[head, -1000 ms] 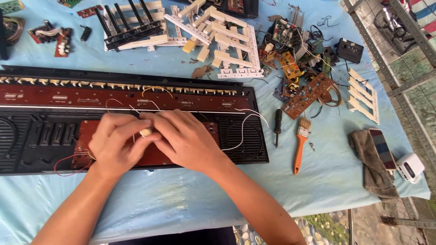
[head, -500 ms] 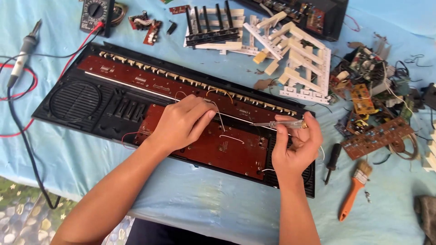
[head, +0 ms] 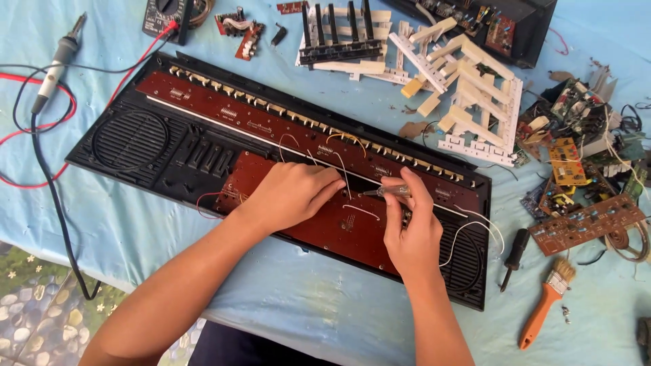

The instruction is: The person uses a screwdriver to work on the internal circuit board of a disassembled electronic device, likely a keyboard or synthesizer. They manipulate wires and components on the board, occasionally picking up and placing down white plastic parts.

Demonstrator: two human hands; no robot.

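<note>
At far left on the bench [head: 339, 318] lies a soldering iron [head: 57, 64]. Centre: the left hand [head: 291, 193] rests fingers-down on the brown circuit board [head: 339, 227] inside the opened keyboard case [head: 129, 146]. Just right, the right hand [head: 410, 230] pinches a clear-handled screwdriver [head: 386, 192], tip toward the board. Far right lies an orange brush [head: 546, 301].
</note>
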